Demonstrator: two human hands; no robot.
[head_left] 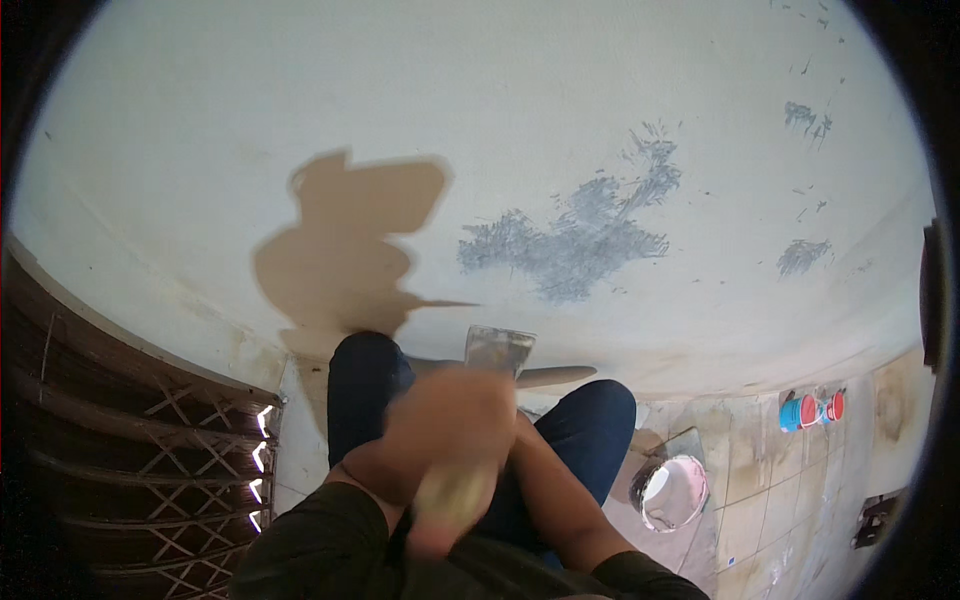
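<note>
My two hands overlap in front of my knees, smeared by motion. My right hand (483,402) appears closed round a putty knife (500,350), whose wide, stained blade sticks out toward the wall. My left hand (395,450) is close against it, its fingers too blurred to read. Between the hands, low down, is a pale yellowish thing (455,495); I cannot make out its kind. Ahead stands an off-white wall (560,90) with a rough grey patch (585,240). The blade looks apart from that patch.
A white bucket (697,490) stands on a board at my right. Farther right are a blue container with a red top (797,413) and a smaller one beside it. A dark folding lattice gate (150,430) is at my left. Smaller grey marks (803,257) dot the wall.
</note>
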